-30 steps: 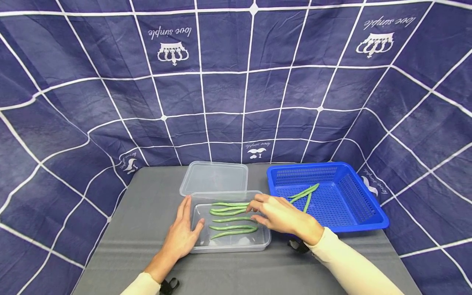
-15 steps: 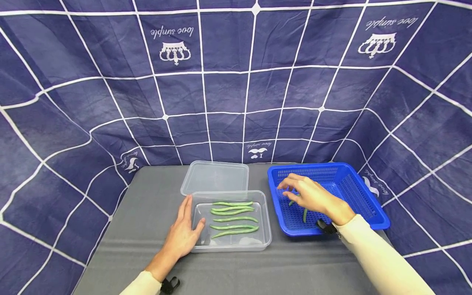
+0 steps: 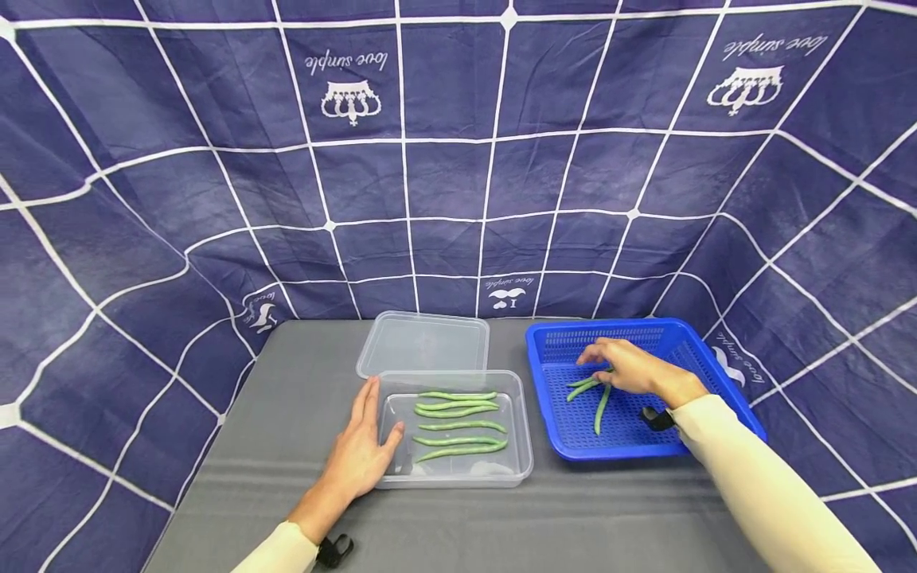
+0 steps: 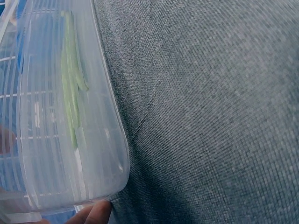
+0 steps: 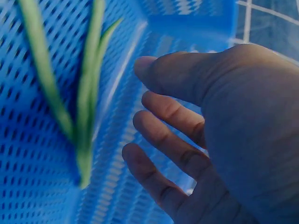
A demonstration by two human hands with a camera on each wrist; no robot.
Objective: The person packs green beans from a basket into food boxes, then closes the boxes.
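My right hand (image 3: 626, 368) hovers inside the blue basket (image 3: 542, 402), thumb and fingers parted with nothing between them. Below and beside it, a few green beans (image 3: 602, 410) lie on the basket floor; in the right wrist view the beans (image 5: 84, 102) converge at one end, a little away from the fingertips. My left hand (image 3: 358, 450) rests against the left end of the clear plastic container (image 3: 526, 446), thumb over the rim. Several green beans (image 3: 462, 440) lie side by side across the container's floor. The left wrist view shows fingertips (image 4: 99, 212) at the container's corner.
A clear lid (image 3: 426, 344) lies flat behind the container, close to its back rim. The grey table (image 3: 458, 525) ends at a dark blue gridded cloth (image 3: 444, 183) at the back and sides. The basket stands right of the container.
My right hand has moved from above the container's right side into the basket, then farther right and back over the beans there. My left hand has stayed on the container.
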